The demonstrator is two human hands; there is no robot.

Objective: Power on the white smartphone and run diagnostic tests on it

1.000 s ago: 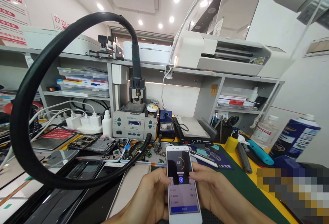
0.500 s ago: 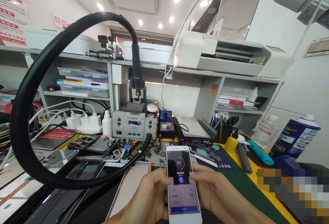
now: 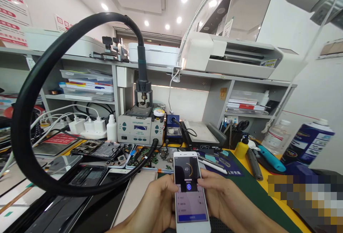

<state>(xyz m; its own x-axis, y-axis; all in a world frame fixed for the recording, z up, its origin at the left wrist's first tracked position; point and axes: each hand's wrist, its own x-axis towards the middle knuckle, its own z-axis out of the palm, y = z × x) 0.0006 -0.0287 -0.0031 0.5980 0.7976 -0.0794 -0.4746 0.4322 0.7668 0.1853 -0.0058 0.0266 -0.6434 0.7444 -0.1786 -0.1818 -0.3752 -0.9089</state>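
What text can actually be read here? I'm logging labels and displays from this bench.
"45" with a small unit mark: on the lit screen of the phone, held by the left hand and right hand.
Other screen lines: too small to read.
Station label and display: blurred.
Wall signs: red lettering, unreadable.
Can print: too blurred.
Blue mat white characters: not legible.
Printer sticker: too small.

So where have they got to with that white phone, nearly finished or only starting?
Done, it seems: the white phone is in one piece, powered on, its screen showing a dial at 45. In hand: the left hand and right hand grip it upright, thumbs at the screen's edges. Left: hard to say; opened phones and loose boards lie on the bench behind, by the rework station.
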